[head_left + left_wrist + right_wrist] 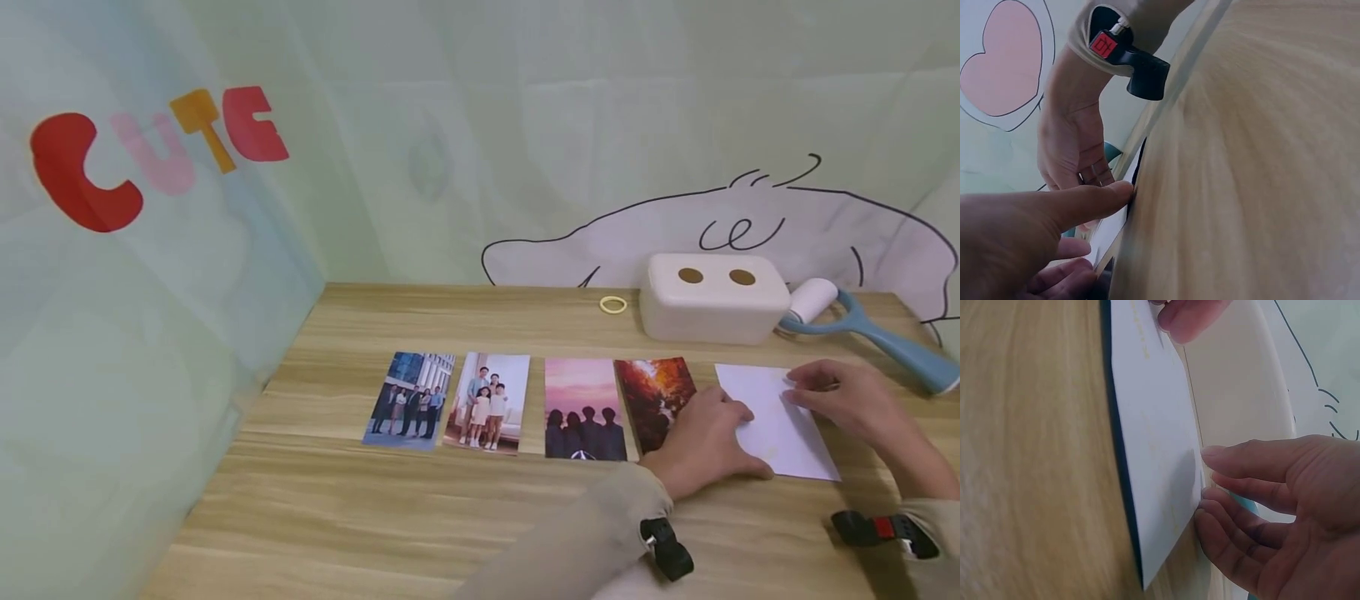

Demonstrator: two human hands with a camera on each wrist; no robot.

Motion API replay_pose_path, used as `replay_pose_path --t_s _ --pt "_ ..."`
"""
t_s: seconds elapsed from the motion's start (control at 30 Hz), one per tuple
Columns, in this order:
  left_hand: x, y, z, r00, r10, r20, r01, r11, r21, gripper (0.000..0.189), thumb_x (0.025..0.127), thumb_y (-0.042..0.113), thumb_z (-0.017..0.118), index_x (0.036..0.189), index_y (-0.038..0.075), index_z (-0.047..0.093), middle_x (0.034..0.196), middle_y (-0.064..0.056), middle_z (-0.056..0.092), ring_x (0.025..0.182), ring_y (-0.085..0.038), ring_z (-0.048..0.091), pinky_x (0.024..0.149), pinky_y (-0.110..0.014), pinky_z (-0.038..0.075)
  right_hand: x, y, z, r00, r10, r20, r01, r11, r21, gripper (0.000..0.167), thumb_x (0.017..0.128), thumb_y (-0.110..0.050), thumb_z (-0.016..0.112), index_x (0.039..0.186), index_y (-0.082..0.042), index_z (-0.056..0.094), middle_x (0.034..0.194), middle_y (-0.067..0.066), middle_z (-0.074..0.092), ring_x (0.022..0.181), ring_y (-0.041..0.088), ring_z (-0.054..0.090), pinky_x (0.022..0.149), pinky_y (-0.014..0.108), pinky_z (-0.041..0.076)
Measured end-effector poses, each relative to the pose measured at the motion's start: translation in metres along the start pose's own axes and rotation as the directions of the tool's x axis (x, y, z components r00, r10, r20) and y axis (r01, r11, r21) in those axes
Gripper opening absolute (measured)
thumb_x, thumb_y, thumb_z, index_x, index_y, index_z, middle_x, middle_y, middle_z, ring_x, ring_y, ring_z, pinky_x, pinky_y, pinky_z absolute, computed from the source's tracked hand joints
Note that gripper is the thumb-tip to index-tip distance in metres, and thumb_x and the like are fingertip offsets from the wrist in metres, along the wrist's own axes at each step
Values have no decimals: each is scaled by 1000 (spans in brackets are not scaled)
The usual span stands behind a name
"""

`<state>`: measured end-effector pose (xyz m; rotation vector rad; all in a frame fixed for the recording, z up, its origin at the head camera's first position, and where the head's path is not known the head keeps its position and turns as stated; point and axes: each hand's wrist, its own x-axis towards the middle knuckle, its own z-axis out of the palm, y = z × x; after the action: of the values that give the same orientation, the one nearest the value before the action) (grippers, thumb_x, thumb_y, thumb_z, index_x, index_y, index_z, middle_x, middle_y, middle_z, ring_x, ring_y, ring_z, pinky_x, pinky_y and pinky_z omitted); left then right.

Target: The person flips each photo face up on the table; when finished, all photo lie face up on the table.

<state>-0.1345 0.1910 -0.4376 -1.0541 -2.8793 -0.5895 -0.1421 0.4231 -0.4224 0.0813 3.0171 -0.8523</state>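
Observation:
A photo print point(776, 425) lies with its white back up at the right end of a row of photos; faint yellow print shows on it in the right wrist view. My left hand point(705, 442) rests along its left side, thumb at the near edge and fingers spread, covering part of the red autumn photo point(654, 392). With thumb and fingertips my right hand point(855, 400) pinches the far right edge of the white-backed print. In the right wrist view, the fingers point(1235, 531) of this hand sit right at the print's edge, below the thumb.
Farther left lie a silhouette photo point(583, 408), a family photo point(487, 400) and an office-group photo point(408, 400). Behind stand a cream box point(712, 304) with two holes, a yellow ring point(612, 305) and a blue-handled lint roller point(892, 337). A printed curtain point(450, 167) hangs behind the wooden table point(337, 508).

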Motion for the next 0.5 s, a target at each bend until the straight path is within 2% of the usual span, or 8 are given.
replay_pose_path --t_s 0.17,0.5 --pt "-1 4 2 1000 -31 -2 31 999 17 64 72 66 92 124 31 78 109 14 59 92 1 50 72 -9 36 -1 -2 0 1000 13 2 -13 1000 12 39 97 -10 77 119 18 63 103 32 70 85 33 66 58 26 51" --pt "-1 3 2 1000 -2 -15 3 998 66 62 75 67 89 123 30 79 109 14 62 93 2 52 75 -9 40 -1 0 -2 998 41 41 -44 998 51 43 98 -10 76 124 20 59 106 34 68 85 33 67 60 26 55"
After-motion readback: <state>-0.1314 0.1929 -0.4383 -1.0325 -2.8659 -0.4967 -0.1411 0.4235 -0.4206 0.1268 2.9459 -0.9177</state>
